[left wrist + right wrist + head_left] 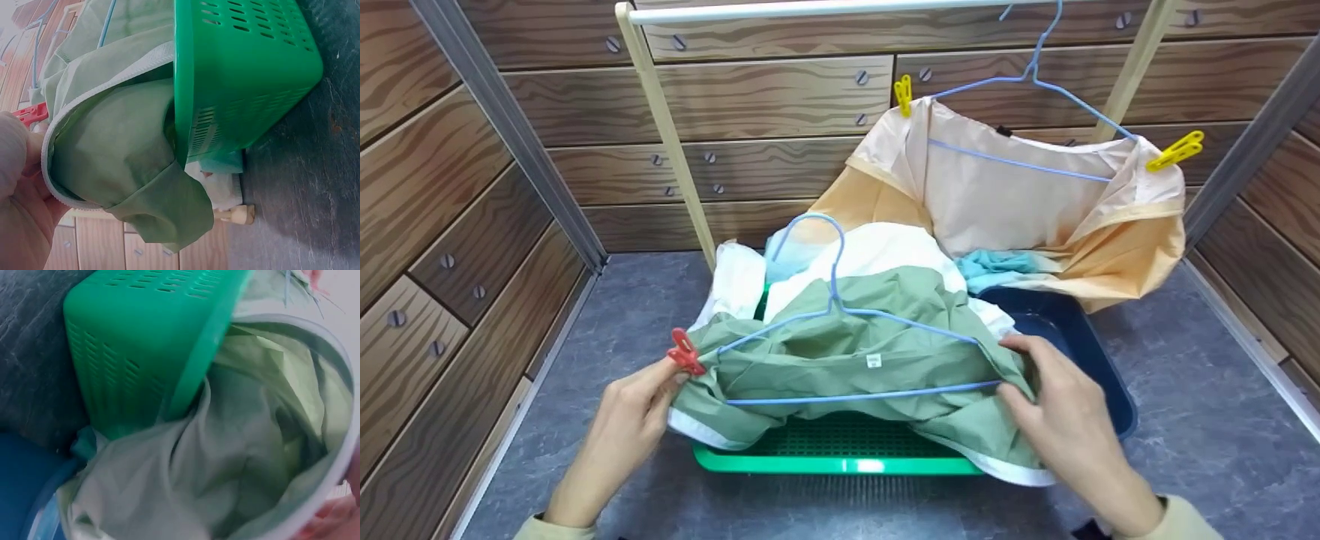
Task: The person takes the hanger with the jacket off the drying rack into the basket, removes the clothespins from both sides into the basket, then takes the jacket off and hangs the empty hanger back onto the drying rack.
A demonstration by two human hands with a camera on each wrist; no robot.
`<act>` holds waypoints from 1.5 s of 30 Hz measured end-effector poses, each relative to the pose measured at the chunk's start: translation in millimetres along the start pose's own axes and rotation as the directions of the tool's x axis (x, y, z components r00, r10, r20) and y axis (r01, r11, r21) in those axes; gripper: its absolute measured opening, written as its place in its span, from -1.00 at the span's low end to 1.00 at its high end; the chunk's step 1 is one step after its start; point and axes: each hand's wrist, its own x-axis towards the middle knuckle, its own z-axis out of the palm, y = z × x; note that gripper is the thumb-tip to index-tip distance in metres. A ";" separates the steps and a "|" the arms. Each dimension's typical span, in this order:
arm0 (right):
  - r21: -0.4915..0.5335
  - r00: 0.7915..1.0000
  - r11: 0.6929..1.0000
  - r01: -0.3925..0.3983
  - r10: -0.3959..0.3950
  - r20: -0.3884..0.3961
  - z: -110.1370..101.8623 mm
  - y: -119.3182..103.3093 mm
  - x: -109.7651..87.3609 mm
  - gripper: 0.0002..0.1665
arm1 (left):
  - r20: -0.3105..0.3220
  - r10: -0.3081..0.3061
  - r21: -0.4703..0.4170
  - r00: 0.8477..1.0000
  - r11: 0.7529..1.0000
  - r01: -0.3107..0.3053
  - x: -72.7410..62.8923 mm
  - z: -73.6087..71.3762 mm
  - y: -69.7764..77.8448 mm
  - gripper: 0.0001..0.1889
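Note:
A green shirt [900, 375] with white trim and a small label hangs on a blue wire hanger [834, 300] over a green basket [840, 461]. My left hand [630, 405] pinches the shirt's left shoulder, right at a red clothespin [685, 352] clipped there. On the other side my right hand [1065, 405] grips the right shoulder, thumb below and fingers above, by the hanger's end. In the left wrist view, the shirt's white-edged sleeve opening [107, 84] droops beside the basket. The right wrist view shows the other sleeve [225, 455] gaping wide.
Behind, a peach garment [1005, 187] hangs from a white rail [825, 9] on another blue hanger, with yellow clothespins [1176, 151] at its shoulders. White cloth [885, 247] lies behind the green shirt. A dark blue tub [1099, 360] stands right of the basket.

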 end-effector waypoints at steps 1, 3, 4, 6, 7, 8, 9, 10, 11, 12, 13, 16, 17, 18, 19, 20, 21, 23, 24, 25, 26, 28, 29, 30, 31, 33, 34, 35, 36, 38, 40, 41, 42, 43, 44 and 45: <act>0.021 1.000 1.000 -0.015 0.015 0.011 -3.5 1.7 0.3 -0.46 | 0.000 -0.001 -0.002 1.000 1.000 0.001 0.1 -0.4 -0.3 -0.73; 0.059 0.999 0.998 -0.036 0.034 0.028 -9.1 4.9 0.9 -0.53 | 0.001 0.000 -0.008 1.000 1.000 0.000 0.6 -0.9 -0.7 -0.73; 0.081 0.998 0.996 -0.044 0.041 0.037 -11.4 6.4 1.4 -0.57 | 0.000 0.002 -0.009 1.000 1.000 -0.002 1.2 -1.1 -0.9 -0.73; 0.123 0.998 0.991 -0.055 0.050 0.050 -15.1 8.9 3.2 -0.64 | -0.003 0.010 -0.009 1.000 1.000 -0.010 3.5 -1.5 -1.5 -0.74; 0.142 0.997 0.988 -0.058 0.050 0.056 -16.5 9.8 4.5 -0.67 | -0.006 0.016 -0.008 1.000 1.000 -0.016 4.9 -1.8 -1.9 -0.74; 0.161 0.997 0.985 -0.061 0.052 0.059 -17.5 10.5 6.1 -0.70 | -0.010 0.020 -0.006 1.000 1.000 -0.020 6.5 -2.1 -2.4 -0.74; 0.181 0.997 0.981 -0.064 0.054 0.061 -18.5 11.0 8.2 -0.71 | -0.016 0.023 -0.004 1.000 1.000 -0.023 8.2 -2.4 -2.8 -0.75; 0.206 0.996 0.976 -0.073 0.061 0.064 -19.2 11.5 10.4 -0.72 | -0.021 0.026 -0.002 0.999 1.000 -0.026 10.0 -2.7 -3.4 -0.75; 0.235 0.995 0.968 -0.084 0.070 0.067 -19.6 12.1 13.0 -0.72 | -0.025 0.024 -0.004 0.999 1.000 -0.024 11.5 -3.0 -3.9 -0.76; 0.267 0.994 0.959 -0.098 0.080 0.075 -19.9 12.7 15.5 -0.73 | -0.027 0.021 -0.005 0.999 1.000 -0.021 12.8 -3.2 -4.5 -0.77; 0.307 0.992 0.945 -0.117 0.095 0.086 -20.0 13.5 18.0 -0.74 | -0.028 0.017 -0.008 0.999 1.000 -0.018 14.0 -3.3 -5.1 -0.77; 0.435 0.980 0.881 -0.189 0.138 0.147 -20.0 17.3 23.8 -0.75 | -0.022 0.005 -0.016 1.000 1.000 -0.005 16.1 -3.0 -6.7 -0.79; 0.475 0.973 0.853 -0.217 0.150 0.176 -19.7 18.9 25.3 -0.75 | -0.019 0.001 -0.017 1.000 1.000 -0.001 16.4 -2.8 -7.2 -0.78; 0.512 0.964 0.823 -0.249 0.161 0.210 -19.5 20.6 26.4 -0.74 | -0.018 0.002 -0.015 1.000 1.000 -0.002 16.6 -2.5 -7.7 -0.78; 0.548 0.954 0.788 -0.282 0.170 0.246 -19.4 22.4 27.4 -0.72 | -0.018 0.002 -0.014 1.000 1.000 -0.002 16.7 -2.2 -8.1 -0.78; 0.581 0.942 0.749 -0.318 0.181 0.282 -19.1 24.3 28.1 -0.70 | -0.017 0.002 -0.013 1.000 1.000 -0.002 16.8 -1.9 -8.4 -0.77; 0.611 0.928 0.707 -0.356 0.190 0.320 -18.8 26.2 28.7 -0.68 | -0.019 0.006 -0.009 1.000 1.000 -0.006 16.8 -1.8 -8.7 -0.77; 0.657 0.895 0.619 -0.431 0.202 0.397 -18.4 30.3 29.4 -0.64 | -0.029 0.014 0.001 0.999 1.000 -0.014 17.0 -1.9 -9.2 -0.76; 0.674 0.877 0.572 -0.468 0.205 0.435 -18.3 32.2 29.5 -0.63 | -0.034 0.019 0.005 0.999 1.000 -0.019 17.1 -2.0 -9.4 -0.75; 0.685 0.858 0.527 -0.503 0.205 0.472 -18.4 34.4 29.4 -0.63 | -0.039 0.024 0.009 0.999 1.000 -0.023 17.3 -2.4 -9.5 -0.74; 0.691 0.838 0.487 -0.535 0.201 0.507 -18.6 36.5 29.2 -0.63 | -0.042 0.028 0.014 0.999 1.000 -0.027 17.4 -2.8 -9.7 -0.74; 0.692 0.795 0.413 -0.592 0.160 0.584 -20.1 41.8 28.6 -0.63 | -0.049 0.031 0.019 0.998 0.999 -0.030 17.6 -3.7 -10.3 -0.74; 0.695 0.778 0.379 -0.611 0.126 0.615 -20.9 44.7 28.1 -0.64 | -0.052 0.030 0.020 0.998 0.999 -0.029 17.6 -4.1 -10.6 -0.73; 0.699 0.762 0.344 -0.628 0.089 0.641 -21.7 47.6 27.6 -0.64 | -0.053 0.027 0.018 0.998 0.999 -0.026 17.5 -4.5 -10.8 -0.73; 0.702 0.747 0.310 -0.642 0.046 0.663 -22.1 50.8 27.2 -0.63 | -0.051 0.021 0.015 0.998 1.000 -0.021 17.3 -4.8 -11.2 -0.72; 0.705 0.722 0.252 -0.662 -0.038 0.691 -21.5 56.4 26.0 -0.61 | -0.053 0.010 0.004 0.999 1.000 -0.010 17.0 -5.1 -11.8 -0.72; 0.711 0.718 0.233 -0.664 -0.066 0.693 -20.0 58.1 25.3 -0.60 | -0.053 0.006 -0.003 0.999 1.000 -0.006 16.9 -5.3 -12.0 -0.73; 0.715 0.718 0.223 -0.663 -0.083 0.691 -18.2 59.4 24.4 -0.58 | -0.054 0.003 -0.009 0.999 1.000 -0.004 16.7 -5.4 -12.3 -0.73; 0.717 0.720 0.224 -0.661 -0.081 0.689 -15.9 59.9 23.4 -0.59 | -0.052 0.000 -0.014 0.999 1.000 -0.001 16.6 -5.5 -12.6 -0.74; 0.731 0.752 0.267 -0.628 -0.032 0.658 -9.4 58.0 21.3 -0.63 | -0.045 -0.005 -0.026 0.999 1.000 0.004 16.4 -5.8 -13.0 -0.76; 0.746 0.814 0.369 -0.554 0.051 0.579 -2.0 53.3 19.2 -0.68 | -0.041 -0.012 -0.036 0.999 0.999 0.010 15.9 -6.0 -13.4 -0.76; 0.737 0.848 0.451 -0.504 0.093 0.522 1.7 50.3 18.2 -0.71 | -0.040 -0.017 -0.042 0.999 0.999 0.015 15.5 -6.0 -13.7 -0.75; 0.711 0.881 0.545 -0.445 0.125 0.456 5.3 46.8 17.2 -0.74 | -0.039 -0.022 -0.049 0.999 0.999 0.020 15.3 -6.0 -13.9 -0.75; 0.654 0.915 0.659 -0.372 0.139 0.380 8.8 43.3 16.3 -0.78 | -0.038 -0.028 -0.057 0.999 0.998 0.026 15.0 -5.9 -14.2 -0.75; 0.573 0.940 0.760 -0.307 0.148 0.307 11.6 39.6 15.6 -0.81 | -0.040 -0.033 -0.061 0.999 0.998 0.031 14.8 -5.8 -14.4 -0.75; 0.480 0.957 0.839 -0.258 0.152 0.249 13.6 35.9 14.7 -0.84 | -0.039 -0.036 -0.064 0.999 0.997 0.034 14.8 -5.6 -14.5 -0.75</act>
